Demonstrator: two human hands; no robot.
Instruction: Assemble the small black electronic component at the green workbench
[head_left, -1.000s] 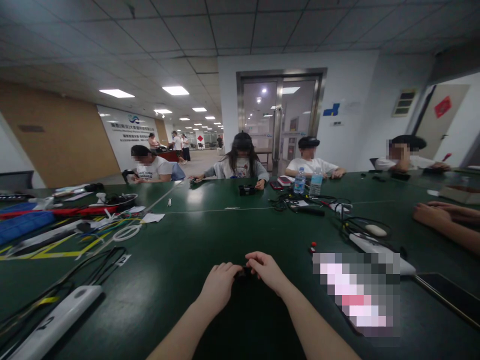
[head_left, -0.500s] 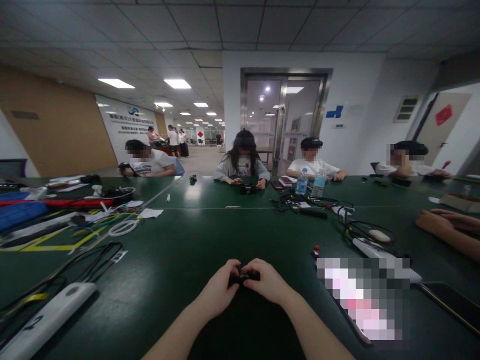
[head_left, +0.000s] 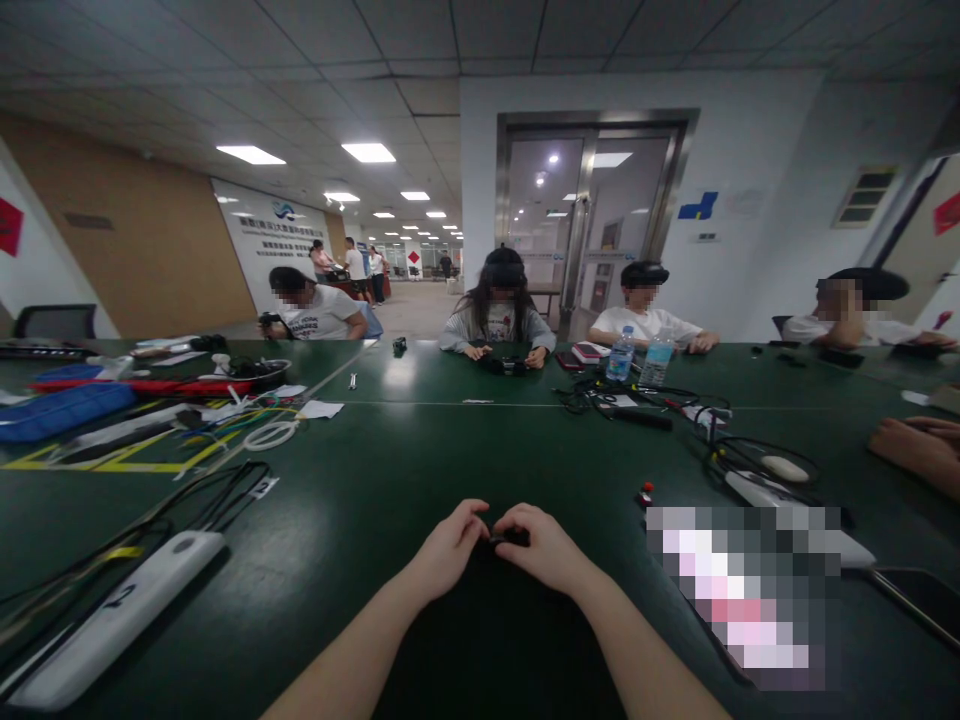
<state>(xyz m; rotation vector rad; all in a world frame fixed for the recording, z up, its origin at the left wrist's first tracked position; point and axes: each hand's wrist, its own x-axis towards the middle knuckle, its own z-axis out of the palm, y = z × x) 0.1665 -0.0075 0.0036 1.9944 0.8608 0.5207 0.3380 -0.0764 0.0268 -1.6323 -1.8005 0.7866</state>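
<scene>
Over the near middle of the dark green table (head_left: 420,450), my two hands almost meet. My right hand (head_left: 551,548) has its thumb and fingers curled round a small black object (head_left: 496,540); its kind is not clear, as the fingers cover most of it. My left hand (head_left: 446,550) is curled just to the left, fingertips pressed together at the object's near end. Whether anything sits inside the left fingers is hidden.
A white power strip (head_left: 124,610) with cables lies at left, near a blue tray (head_left: 67,410). To the right are a blurred-out phone (head_left: 731,595), another power strip (head_left: 780,510) and bottles (head_left: 621,355). Co-workers sit across the table; another person's hands (head_left: 919,450) rest at far right.
The view has turned a little left, so the surroundings sit further right. Less of the black object shows between my hands, and my left fingers have closed together more.
</scene>
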